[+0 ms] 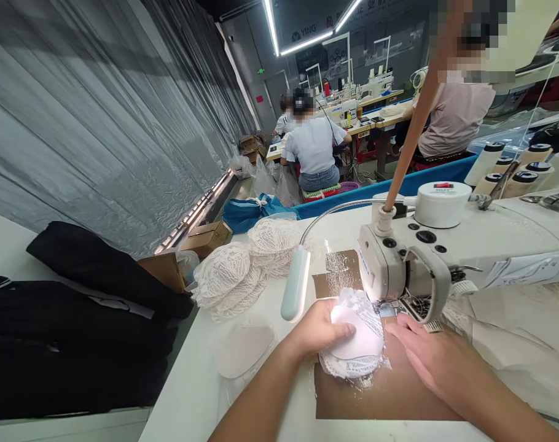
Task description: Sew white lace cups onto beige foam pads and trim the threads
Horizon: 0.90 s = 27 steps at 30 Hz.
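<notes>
The person's left hand (323, 328) has hold of a white, lace-edged pad (353, 344), thumb pressed on its smooth face and the fingers tucked away underneath. The pad sits over the brown sheet (376, 399) on the white desk (298, 405), its far edge right beside the needle end of the sewing machine (394, 258). The right hand (415, 334) lies low at the other side of that needle end, fingers close together and slightly bent; from here I cannot tell whether its fingertips pinch any of the fabric.

A slim lamp (295, 285) on a bendy metal neck hangs close above the left hand (the pad glows quite brightly near it). Left of the lamp, lace pieces lie in two heaps, a nearer pile (222, 273) and a farther pile (274, 239), with a pale oval piece (245, 350) nearer the person. Thread cones (484, 162) stand behind the machine, and farther off a co-worker in a white shirt (314, 144) sits with their back to us.
</notes>
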Tool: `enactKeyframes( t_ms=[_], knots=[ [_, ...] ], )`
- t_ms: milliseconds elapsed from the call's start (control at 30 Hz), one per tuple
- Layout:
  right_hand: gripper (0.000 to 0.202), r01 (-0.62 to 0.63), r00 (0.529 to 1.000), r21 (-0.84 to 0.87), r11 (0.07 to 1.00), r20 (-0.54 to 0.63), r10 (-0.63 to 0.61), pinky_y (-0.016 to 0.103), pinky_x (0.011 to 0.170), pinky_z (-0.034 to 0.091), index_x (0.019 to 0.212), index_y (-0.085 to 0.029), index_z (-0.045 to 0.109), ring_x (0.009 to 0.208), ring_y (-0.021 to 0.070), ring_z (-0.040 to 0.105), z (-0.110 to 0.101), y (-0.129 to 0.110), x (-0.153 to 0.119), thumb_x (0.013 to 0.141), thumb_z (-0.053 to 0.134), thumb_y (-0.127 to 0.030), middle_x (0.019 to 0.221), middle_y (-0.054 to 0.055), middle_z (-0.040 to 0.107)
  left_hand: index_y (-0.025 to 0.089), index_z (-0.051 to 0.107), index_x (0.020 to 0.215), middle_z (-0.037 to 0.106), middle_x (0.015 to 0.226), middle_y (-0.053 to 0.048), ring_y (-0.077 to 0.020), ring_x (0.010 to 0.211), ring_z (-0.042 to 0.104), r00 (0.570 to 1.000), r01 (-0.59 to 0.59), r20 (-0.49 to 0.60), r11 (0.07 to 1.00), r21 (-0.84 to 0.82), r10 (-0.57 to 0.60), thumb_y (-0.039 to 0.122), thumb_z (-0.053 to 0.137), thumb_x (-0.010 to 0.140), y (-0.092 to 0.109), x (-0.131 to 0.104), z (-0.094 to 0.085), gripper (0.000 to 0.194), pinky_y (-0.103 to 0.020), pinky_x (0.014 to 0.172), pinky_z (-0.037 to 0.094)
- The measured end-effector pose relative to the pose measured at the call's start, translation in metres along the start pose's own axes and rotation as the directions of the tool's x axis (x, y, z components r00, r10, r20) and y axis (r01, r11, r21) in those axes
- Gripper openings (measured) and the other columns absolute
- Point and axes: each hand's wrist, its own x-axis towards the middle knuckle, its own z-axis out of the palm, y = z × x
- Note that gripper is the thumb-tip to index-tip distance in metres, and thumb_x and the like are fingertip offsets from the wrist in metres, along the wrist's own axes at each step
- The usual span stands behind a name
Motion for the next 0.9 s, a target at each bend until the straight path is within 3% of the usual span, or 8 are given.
enactKeyframes(
  t_ms=[133, 300, 500, 700, 900],
  knots=[
    [0.030, -0.038, 0.999, 0.016, 0.999, -0.030, 0.039, 0.029, 0.051, 0.029, 0.069, -0.022, 0.061, 0.053, 0.0172, 0.053, 0.003, -0.004, -0.001, 0.080, 0.040, -0.005, 0.060, 0.002, 0.059, 0.009, 0.069, 0.090, 0.068, 0.086, -0.009, -0.0209, 0.078, 0.063, 1.000, 0.019, 0.004, 1.000, 0.014, -0.019, 0.042, 0.084, 0.062, 0.000, 0.000, 0.001, 0.046, -0.028, 0.068, 0.049],
    [0.043, 0.018, 0.999, 0.073, 0.997, 0.044, -0.021, 0.029, 0.046, 0.026, 0.102, -0.020, 0.067, 0.043, 0.0132, 0.046, 0.000, -0.016, 0.008, 0.074, 0.040, 0.000, 0.074, 0.003, 0.066, 0.009, 0.069, 0.096, 0.069, 0.091, -0.010, -0.0217, 0.080, 0.064, 1.000, 0.008, 0.007, 1.000, 0.015, -0.008, 0.043, 0.083, 0.062, 0.000, 0.001, 0.002, 0.050, -0.028, 0.069, 0.049],
    [0.045, 0.003, 0.998, 0.063, 0.998, 0.063, -0.007, 0.027, 0.046, 0.031, 0.100, -0.020, 0.070, 0.046, 0.0128, 0.049, 0.000, -0.018, 0.010, 0.070, 0.044, 0.002, 0.077, 0.004, 0.068, 0.009, 0.069, 0.097, 0.069, 0.091, -0.010, -0.0220, 0.079, 0.063, 1.000, -0.015, -0.008, 0.999, 0.030, 0.015, 0.045, 0.083, 0.062, 0.000, 0.001, 0.004, 0.051, -0.028, 0.068, 0.049],
    [0.050, 0.003, 0.998, -0.069, 0.998, 0.059, 0.001, 0.030, 0.040, 0.026, 0.107, -0.020, 0.068, 0.037, 0.0124, 0.041, 0.005, -0.018, 0.008, 0.069, 0.045, 0.003, 0.072, 0.002, 0.068, 0.009, 0.068, 0.100, 0.069, 0.090, -0.010, -0.0210, 0.079, 0.063, 0.994, -0.080, -0.077, 0.996, 0.038, 0.083, 0.044, 0.081, 0.066, -0.004, 0.005, 0.003, 0.051, -0.027, 0.067, 0.048],
    [0.047, 0.019, 1.000, -0.046, 0.999, -0.003, -0.019, 0.028, 0.048, 0.042, 0.107, -0.016, 0.067, 0.051, 0.0151, 0.061, 0.009, -0.011, 0.001, 0.076, 0.039, 0.003, 0.085, 0.006, 0.074, 0.009, 0.066, 0.101, 0.069, 0.092, -0.010, -0.0219, 0.081, 0.063, 0.990, -0.095, -0.103, 0.994, 0.062, 0.101, 0.040, 0.081, 0.066, -0.005, 0.007, 0.001, 0.049, -0.027, 0.069, 0.048]
  ],
)
